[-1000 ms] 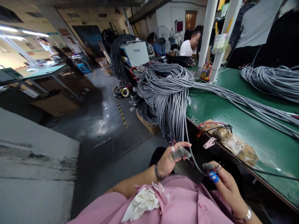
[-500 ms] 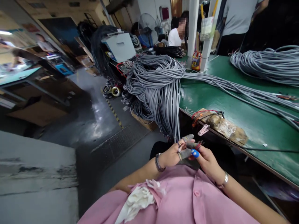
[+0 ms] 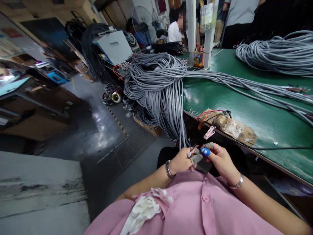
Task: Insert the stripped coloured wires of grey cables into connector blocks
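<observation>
Along the near edge of our green worktop [image 3: 217,98], close to its left corner, we have a taped block [image 3: 234,129] with red and black leads at its left end, and a pink clip [image 3: 209,132] jutting past that edge towards us. A heap of grey cables [image 3: 163,94] covers the left edge and spills down, its lowest strands hanging just beyond our left hand [image 3: 183,161], while more lengths run across the worktop towards its right side. A big grey coil [image 3: 276,55] sits towards the far right, and a bright packet [image 3: 199,58] stands by the white posts [image 3: 191,29]. Our thin coloured wires [image 3: 194,148] are off the worktop, in front of its near edge, poking up from our left hand, whose covered fingers pinch them. Our right hand [image 3: 222,161] meets it, blue-capped thumb near a covered finger; whether it grips a wire we cannot tell
</observation>
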Motion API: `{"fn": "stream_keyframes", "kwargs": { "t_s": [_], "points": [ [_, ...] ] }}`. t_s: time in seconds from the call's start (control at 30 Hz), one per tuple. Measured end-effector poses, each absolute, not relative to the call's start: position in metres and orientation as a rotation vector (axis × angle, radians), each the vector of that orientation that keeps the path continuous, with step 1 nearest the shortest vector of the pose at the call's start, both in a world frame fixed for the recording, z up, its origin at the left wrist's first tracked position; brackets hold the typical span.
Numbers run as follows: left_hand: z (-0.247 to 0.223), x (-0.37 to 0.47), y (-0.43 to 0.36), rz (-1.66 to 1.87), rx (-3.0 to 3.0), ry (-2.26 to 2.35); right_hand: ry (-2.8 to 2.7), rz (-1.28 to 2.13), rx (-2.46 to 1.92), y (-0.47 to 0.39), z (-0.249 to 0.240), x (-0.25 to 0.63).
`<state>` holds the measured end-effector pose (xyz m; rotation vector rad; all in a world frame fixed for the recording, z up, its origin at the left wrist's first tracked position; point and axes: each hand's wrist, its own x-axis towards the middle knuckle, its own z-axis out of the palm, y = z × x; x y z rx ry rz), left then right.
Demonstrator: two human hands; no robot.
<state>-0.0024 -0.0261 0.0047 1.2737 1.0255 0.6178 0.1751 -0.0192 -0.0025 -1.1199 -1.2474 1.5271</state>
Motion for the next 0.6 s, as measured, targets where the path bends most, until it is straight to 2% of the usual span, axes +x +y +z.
{"fn": "stream_keyframes", "kwargs": {
  "t_s": [0.6],
  "points": [
    [-0.003,0.012,-0.019,1.085,0.747,1.144,-1.205,1.563,-1.010,-0.022,-0.006,0.166]
  ]
}}
